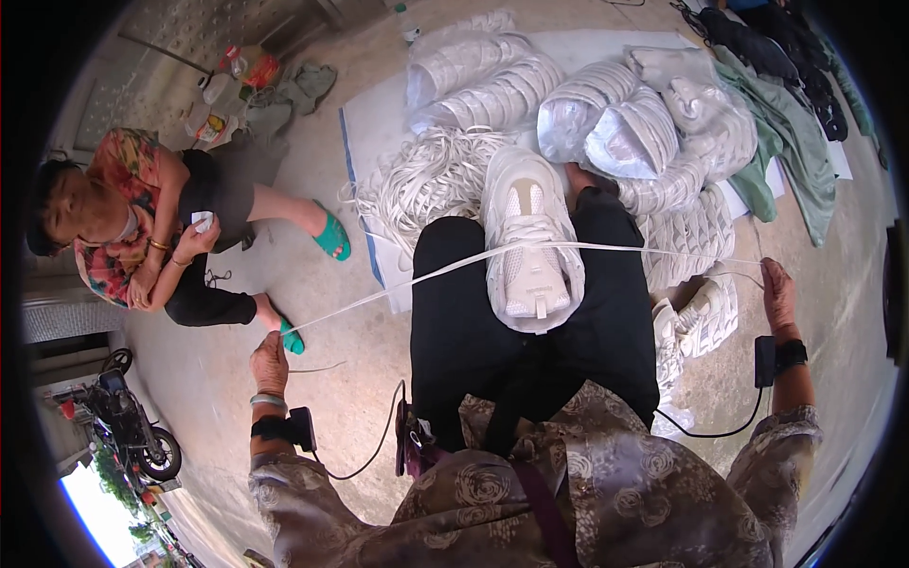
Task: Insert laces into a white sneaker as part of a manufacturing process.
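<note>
A white sneaker (536, 284) rests on my lap between my thighs, its tongue and heel opening toward me and its toe pointing away. White shoelace (407, 284) is threaded through its eyelets, with crossings visible over the front of the tongue. Far out to the left, my left hand (270, 365) is closed on one lace end, a short tail hanging past the fingers. My right hand (778, 292) pinches the other end, out to the right at about the same distance. Both lace halves are stretched nearly straight between the shoe and my hands.
Beyond my knees, a heap of loose white laces (436, 175) lies on a white sheet (379, 123) beside several plastic-wrapped stacks of shoe parts (492, 85). More white shoes (705, 317) stand by my right knee. A person (142, 227) sits at left; a motorcycle (133, 421) stands behind.
</note>
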